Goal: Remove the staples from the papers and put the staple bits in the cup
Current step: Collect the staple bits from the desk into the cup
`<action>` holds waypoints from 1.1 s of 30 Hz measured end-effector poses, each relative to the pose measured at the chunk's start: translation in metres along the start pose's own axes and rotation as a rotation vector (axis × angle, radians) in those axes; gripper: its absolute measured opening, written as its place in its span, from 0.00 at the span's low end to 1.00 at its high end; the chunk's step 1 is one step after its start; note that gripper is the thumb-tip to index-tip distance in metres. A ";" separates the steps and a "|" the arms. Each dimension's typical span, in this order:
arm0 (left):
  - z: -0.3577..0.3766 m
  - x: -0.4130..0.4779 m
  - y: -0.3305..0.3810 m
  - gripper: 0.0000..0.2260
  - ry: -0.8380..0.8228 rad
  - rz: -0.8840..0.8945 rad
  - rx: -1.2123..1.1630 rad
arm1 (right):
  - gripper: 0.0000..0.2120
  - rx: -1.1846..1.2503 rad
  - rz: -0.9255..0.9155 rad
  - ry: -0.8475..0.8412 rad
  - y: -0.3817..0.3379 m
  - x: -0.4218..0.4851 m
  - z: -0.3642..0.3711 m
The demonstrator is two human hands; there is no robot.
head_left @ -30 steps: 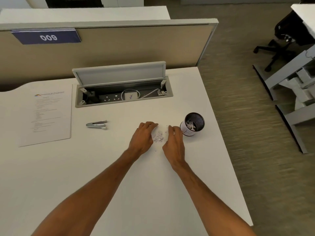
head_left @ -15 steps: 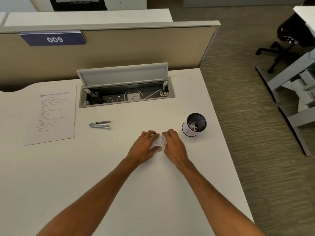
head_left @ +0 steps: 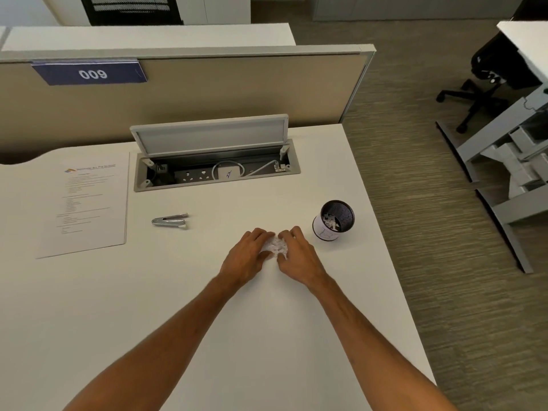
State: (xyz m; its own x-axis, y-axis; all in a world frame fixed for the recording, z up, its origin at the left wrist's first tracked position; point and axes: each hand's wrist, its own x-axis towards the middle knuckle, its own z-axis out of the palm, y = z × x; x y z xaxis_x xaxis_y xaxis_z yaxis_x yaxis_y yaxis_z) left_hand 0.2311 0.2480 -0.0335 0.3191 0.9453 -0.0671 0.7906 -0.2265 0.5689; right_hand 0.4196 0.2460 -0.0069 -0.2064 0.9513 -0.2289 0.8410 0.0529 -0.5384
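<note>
On the white desk, a small heap of white paper and staple bits (head_left: 276, 246) is pressed between my left hand (head_left: 247, 256) and my right hand (head_left: 298, 258). Both hands are cupped around the heap, fingertips nearly touching over it. A black mesh cup (head_left: 333, 221) with a white label stands just right of my right hand and holds several white bits. The papers (head_left: 86, 200) lie flat at the far left. A metal staple remover (head_left: 169, 221) rests between the papers and my hands.
An open cable tray (head_left: 216, 170) with sockets and its raised lid sits behind the work area, in front of a beige partition. The desk's right edge runs close past the cup. An office chair (head_left: 486, 84) and another desk stand across the floor.
My hands have swept together from either side of the scattered bits and gathered them into one heap. The cup, remover and papers have not moved.
</note>
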 end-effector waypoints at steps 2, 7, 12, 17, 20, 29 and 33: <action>-0.001 0.000 -0.003 0.23 -0.007 0.022 0.000 | 0.22 -0.010 -0.008 -0.028 0.005 -0.001 0.000; 0.002 0.000 -0.005 0.20 0.037 0.024 0.009 | 0.20 -0.021 -0.023 0.025 0.005 0.004 0.005; 0.008 0.004 0.005 0.11 0.074 0.002 0.010 | 0.07 -0.058 -0.053 0.124 0.002 0.013 0.011; 0.009 0.008 0.013 0.05 0.085 -0.057 0.023 | 0.05 -0.118 -0.079 0.136 0.002 0.017 0.013; 0.007 0.011 0.017 0.04 0.075 -0.066 0.020 | 0.06 -0.129 -0.073 0.126 0.001 0.017 0.012; -0.001 0.014 0.022 0.04 0.070 -0.176 -0.074 | 0.05 -0.023 0.021 0.153 -0.005 0.017 0.006; -0.006 0.016 0.020 0.06 0.075 -0.240 -0.137 | 0.04 0.055 0.063 0.192 -0.002 0.014 -0.001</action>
State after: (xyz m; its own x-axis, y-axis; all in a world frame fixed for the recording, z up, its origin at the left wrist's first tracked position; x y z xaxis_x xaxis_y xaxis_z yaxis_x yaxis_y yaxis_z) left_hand 0.2488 0.2599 -0.0182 0.0876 0.9840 -0.1550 0.7592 0.0349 0.6500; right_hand 0.4158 0.2594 -0.0078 -0.0508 0.9929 -0.1078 0.8195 -0.0203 -0.5727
